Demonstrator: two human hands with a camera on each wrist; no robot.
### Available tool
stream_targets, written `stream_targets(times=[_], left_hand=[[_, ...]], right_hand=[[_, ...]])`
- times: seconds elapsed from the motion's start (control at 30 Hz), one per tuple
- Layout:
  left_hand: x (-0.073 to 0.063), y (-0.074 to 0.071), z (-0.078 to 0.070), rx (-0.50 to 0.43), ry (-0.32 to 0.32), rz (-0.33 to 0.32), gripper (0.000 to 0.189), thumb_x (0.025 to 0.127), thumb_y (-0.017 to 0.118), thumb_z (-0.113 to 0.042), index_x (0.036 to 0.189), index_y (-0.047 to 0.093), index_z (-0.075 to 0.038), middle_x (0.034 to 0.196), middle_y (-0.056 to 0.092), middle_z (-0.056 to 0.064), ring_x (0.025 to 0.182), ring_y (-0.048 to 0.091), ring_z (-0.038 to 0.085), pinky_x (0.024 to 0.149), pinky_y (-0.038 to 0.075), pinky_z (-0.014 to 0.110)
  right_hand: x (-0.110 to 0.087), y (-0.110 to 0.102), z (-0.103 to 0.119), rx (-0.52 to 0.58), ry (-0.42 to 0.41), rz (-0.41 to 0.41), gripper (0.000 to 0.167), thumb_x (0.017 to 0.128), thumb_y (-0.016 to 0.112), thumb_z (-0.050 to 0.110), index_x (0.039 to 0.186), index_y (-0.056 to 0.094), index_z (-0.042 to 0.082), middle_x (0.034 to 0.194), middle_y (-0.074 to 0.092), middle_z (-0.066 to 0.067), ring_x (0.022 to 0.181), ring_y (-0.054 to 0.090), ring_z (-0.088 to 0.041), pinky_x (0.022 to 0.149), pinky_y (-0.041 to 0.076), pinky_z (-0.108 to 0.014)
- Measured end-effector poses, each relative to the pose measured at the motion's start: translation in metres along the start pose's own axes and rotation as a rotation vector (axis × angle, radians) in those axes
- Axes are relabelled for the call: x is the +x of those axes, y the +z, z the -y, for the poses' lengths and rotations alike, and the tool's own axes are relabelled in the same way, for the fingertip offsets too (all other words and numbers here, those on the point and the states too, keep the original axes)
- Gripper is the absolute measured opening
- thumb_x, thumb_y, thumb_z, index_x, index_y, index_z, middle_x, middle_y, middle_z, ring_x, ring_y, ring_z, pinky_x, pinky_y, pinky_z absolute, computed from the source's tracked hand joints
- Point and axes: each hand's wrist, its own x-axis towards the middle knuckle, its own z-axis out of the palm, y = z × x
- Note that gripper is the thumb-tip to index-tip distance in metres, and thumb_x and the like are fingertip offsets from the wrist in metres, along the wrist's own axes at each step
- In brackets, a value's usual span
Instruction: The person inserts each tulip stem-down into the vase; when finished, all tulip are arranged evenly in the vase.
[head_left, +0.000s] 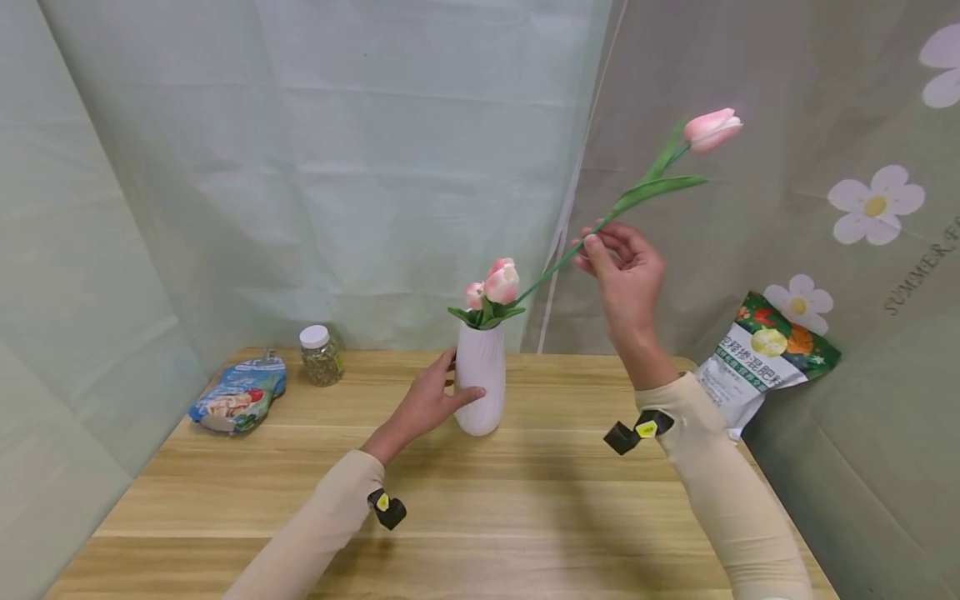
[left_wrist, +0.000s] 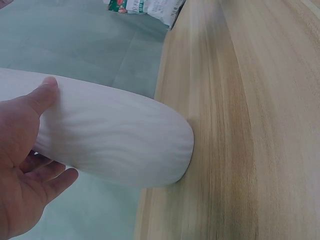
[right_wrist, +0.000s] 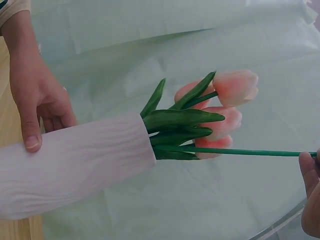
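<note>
A white ribbed vase (head_left: 481, 379) stands upright on the table, with several pink tulips (head_left: 501, 282) and their green leaves at its mouth. My left hand (head_left: 429, 397) holds the vase from the left, thumb across the front and fingers round the back. Up to the right, my right hand (head_left: 628, 268) pinches the green stem of a single pink tulip (head_left: 712, 131) between thumb and fingers. This stem slants down to the vase mouth (right_wrist: 152, 142), where leaves hide its lower end. In the left wrist view the base of the vase (left_wrist: 175, 145) meets the wood.
A clear jar with a white lid (head_left: 321, 357) stands at the table's back left, beside a blue printed bag (head_left: 242, 396). At the right edge leans a green and white printed bag (head_left: 765, 354). Hanging cloth (head_left: 420, 167) closes off the back of the wooden table (head_left: 480, 508).
</note>
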Motion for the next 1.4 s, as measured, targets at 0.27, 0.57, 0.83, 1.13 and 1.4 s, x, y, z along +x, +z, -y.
stream_targets(times=[0.27, 0.57, 0.83, 1.13, 1.4], left_hand=[[0.0, 0.0, -0.001, -0.013, -0.003, -0.003, 0.089, 0.091, 0.076, -0.048, 0.158, 0.032, -0.011, 0.15, 0.051, 0.011, 0.138, 0.05, 0.028, 0.107, 0.051, 0.05], [0.0, 0.001, -0.003, -0.025, -0.009, 0.008, 0.088, 0.091, 0.077, -0.045, 0.159, 0.032, -0.011, 0.151, 0.05, 0.011, 0.138, 0.049, 0.029, 0.109, 0.05, 0.053], [0.0, 0.001, -0.003, -0.034, -0.017, 0.015, 0.089, 0.091, 0.077, -0.046, 0.159, 0.031, -0.011, 0.152, 0.049, 0.011, 0.139, 0.049, 0.029, 0.109, 0.049, 0.054], [0.001, 0.0, -0.004, -0.026, -0.01, 0.006, 0.09, 0.091, 0.077, -0.045, 0.159, 0.031, -0.01, 0.153, 0.048, 0.012, 0.139, 0.049, 0.03, 0.108, 0.049, 0.054], [0.001, 0.0, -0.003, -0.018, -0.019, 0.005, 0.089, 0.091, 0.077, -0.045, 0.159, 0.03, -0.011, 0.153, 0.048, 0.011, 0.139, 0.049, 0.029, 0.109, 0.05, 0.052]], right_hand=[[0.001, -0.001, 0.001, 0.018, -0.014, -0.018, 0.011, 0.091, 0.073, -0.004, 0.101, 0.072, 0.0, 0.09, 0.074, -0.016, 0.079, 0.076, -0.022, 0.07, 0.065, -0.031], [0.001, -0.002, -0.003, -0.016, -0.019, -0.03, 0.012, 0.09, 0.075, -0.004, 0.1, 0.073, 0.002, 0.091, 0.074, -0.018, 0.079, 0.076, -0.021, 0.069, 0.064, -0.03], [-0.003, 0.0, -0.001, -0.031, -0.015, -0.018, 0.014, 0.089, 0.076, -0.004, 0.102, 0.072, -0.003, 0.093, 0.073, -0.022, 0.079, 0.076, -0.022, 0.069, 0.065, -0.031], [-0.006, 0.007, -0.001, -0.114, -0.061, 0.024, 0.015, 0.089, 0.075, -0.004, 0.103, 0.075, 0.0, 0.093, 0.077, -0.012, 0.076, 0.075, -0.018, 0.066, 0.064, -0.03], [-0.008, 0.014, -0.008, -0.132, -0.041, 0.055, 0.023, 0.09, 0.073, -0.007, 0.111, 0.069, -0.016, 0.09, 0.076, -0.001, 0.076, 0.074, -0.013, 0.065, 0.063, -0.026]])
